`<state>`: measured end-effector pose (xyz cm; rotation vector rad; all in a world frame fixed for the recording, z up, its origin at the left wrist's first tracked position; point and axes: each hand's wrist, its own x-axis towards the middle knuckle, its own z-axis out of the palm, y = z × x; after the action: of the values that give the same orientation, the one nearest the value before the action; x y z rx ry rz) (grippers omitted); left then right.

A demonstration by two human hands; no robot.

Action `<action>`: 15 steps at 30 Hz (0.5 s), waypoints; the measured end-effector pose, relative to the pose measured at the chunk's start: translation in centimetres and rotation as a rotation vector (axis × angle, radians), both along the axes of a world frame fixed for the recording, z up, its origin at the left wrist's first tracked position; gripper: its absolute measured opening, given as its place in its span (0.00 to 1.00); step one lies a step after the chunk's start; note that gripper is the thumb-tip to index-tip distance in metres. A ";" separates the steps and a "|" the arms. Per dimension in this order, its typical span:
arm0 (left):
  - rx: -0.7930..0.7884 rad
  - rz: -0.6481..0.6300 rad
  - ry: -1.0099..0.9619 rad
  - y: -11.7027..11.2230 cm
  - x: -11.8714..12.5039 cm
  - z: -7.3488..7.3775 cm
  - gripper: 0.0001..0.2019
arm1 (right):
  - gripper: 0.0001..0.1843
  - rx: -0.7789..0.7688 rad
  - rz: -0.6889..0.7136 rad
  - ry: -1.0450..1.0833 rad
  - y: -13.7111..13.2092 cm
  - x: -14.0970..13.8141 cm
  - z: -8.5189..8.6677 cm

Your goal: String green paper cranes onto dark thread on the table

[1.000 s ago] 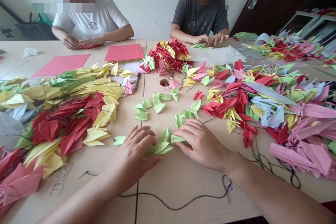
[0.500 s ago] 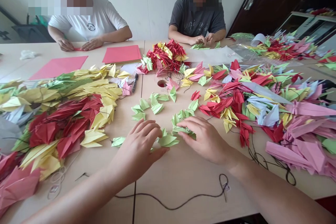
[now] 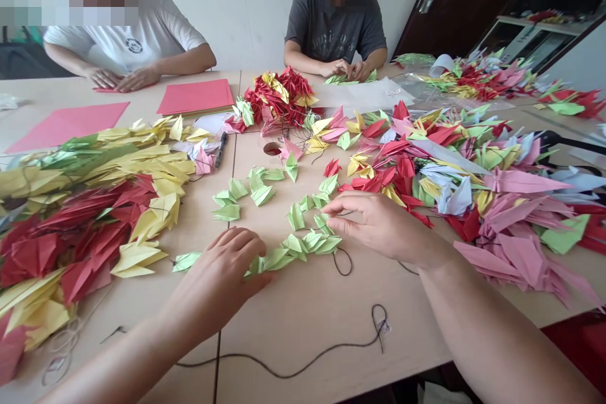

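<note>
A curving row of green folded-paper cranes [image 3: 294,245] lies at the middle of the table, apparently linked by black cord. My left hand [image 3: 234,259] is curled loosely beside its left end, fingers and thumb apart, partly hiding the cranes there. At the row's right side, my right hand [image 3: 374,218] hovers with a gap between thumb and fingers; a thin dark line runs near them, and I cannot tell whether it is held. Below the row, a small loop of black cord [image 3: 350,268] shows. More green cranes [image 3: 260,192] lie just beyond.
Piles of red and yellow folded paper [image 3: 89,227] spread at left, a mixed pile [image 3: 440,164] at right. A long black cord [image 3: 303,369] lies nearest me. Across the table, two people fold paper beside red sheets [image 3: 196,96]. A black pen [image 3: 221,149] lies near the table seam.
My view has shifted to the right. My right hand has lifted off the green cranes and drawn away, uncovering them. My left hand stays near the row's left end, slightly farther from the middle cranes.
</note>
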<state>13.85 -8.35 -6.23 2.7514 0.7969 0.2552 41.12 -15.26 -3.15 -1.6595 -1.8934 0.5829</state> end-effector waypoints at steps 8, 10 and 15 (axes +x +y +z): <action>0.051 0.066 0.057 -0.1 -0.1 -1.0 0.15 | 0.10 -0.168 0.121 -0.247 -0.2 0.3 -0.3; 0.063 0.038 0.050 -0.2 0.5 -1.1 0.20 | 0.11 -0.179 0.142 -0.277 -0.1 -0.4 -0.7; 0.008 -0.057 0.018 -0.7 2.2 -0.8 0.21 | 0.08 -0.220 0.217 -0.298 -0.3 -1.0 -0.8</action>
<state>16.04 -9.08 -7.00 2.7830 0.7222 0.2232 40.15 -15.56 -3.97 -1.7694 -2.3162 0.6818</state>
